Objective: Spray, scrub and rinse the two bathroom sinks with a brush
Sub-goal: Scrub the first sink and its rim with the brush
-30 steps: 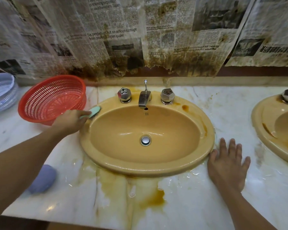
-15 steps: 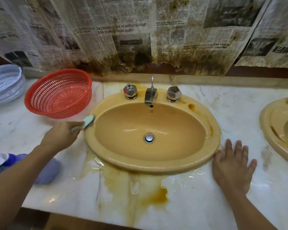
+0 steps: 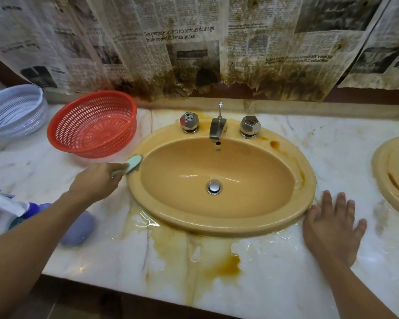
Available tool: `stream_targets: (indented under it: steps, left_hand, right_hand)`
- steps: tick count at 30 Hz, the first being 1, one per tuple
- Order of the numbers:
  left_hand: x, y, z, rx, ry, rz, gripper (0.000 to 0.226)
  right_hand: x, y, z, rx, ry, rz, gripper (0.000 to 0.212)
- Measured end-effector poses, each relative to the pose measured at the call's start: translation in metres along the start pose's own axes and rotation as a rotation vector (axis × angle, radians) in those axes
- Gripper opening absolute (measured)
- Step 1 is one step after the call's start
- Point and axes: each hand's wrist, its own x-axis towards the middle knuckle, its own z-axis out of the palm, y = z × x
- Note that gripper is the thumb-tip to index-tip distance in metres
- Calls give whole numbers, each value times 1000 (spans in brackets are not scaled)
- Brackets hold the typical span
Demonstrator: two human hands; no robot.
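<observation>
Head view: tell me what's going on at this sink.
A person is cleaning the tan sink. The left hand grips a small green brush, its head on the sink's left rim. The right hand rests flat on the wet, rust-stained marble counter beside the right rim. No water runs from the faucet. A second sink shows at right.

A bathroom: a marble counter [image 3: 332, 143] carries a peach-coloured sink [image 3: 182, 180] in the middle of the frame, with a metal tap [image 3: 217, 128] and two knobs [image 3: 189, 122] at its back. A second sink [image 3: 387, 178] is cut off at the right edge. Stained newspaper [image 3: 171, 42] covers the wall along the top.
</observation>
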Motion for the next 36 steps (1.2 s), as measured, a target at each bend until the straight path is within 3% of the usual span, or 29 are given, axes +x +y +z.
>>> stream_targets:
  steps: [8,13,19,23,29,33,36]
  left_hand:
    - [-71,-5,24,-117,-35,44,35]
    - [-54,10,27,-158,59,-90,38]
    - [-131,28,52,-341,47,1,35]
    - [-102,26,46,-431,129,-175,35]
    - [-153,47,56,-370,34,-5,35]
    - [-126,35,51,-405,135,-124,37]
    - [-130,44,45,-260,70,-37,40]
  right_hand:
    - [1,0,2,-8,-7,10,60]
    - [2,2,2,-5,-13,3,63]
    - [0,0,2,7,-2,-2,67]
    - [-1,1,1,10,-10,-7,66]
    - [-3,2,0,3,-29,-7,61]
    - [-7,0,-5,19,-47,-20,61]
    - [-9,0,-12,71,-47,-33,60]
